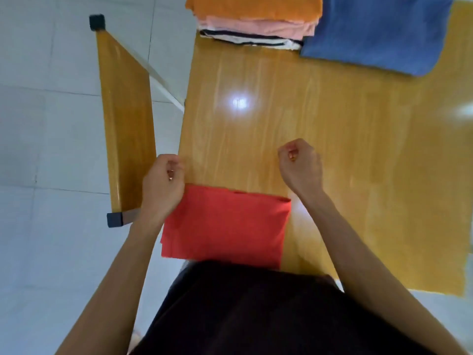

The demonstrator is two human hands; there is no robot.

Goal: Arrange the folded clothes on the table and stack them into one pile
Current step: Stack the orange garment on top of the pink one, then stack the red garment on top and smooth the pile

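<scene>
Both hands curled closed — left hand (163,181) beside red garment (225,226), right hand (300,166) empty.

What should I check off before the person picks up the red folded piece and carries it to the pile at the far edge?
1. Red folded garment lies flat at the near table edge, fold intact: ok.
2. Left hand gripping it: not ok; the hand is curled closed at the garment's far left corner, with no cloth visibly pinched.
3. Right hand gripping it: not ok; closed fist over bare table, apart from the garment.
4. Path to the pile free: ok; only bare tabletop lies between.
5. Pile top level, orange piece uppermost: cannot tell; cut off by the frame.
6. Blue folded garment already stacked: not ok; it lies beside the pile.
</scene>
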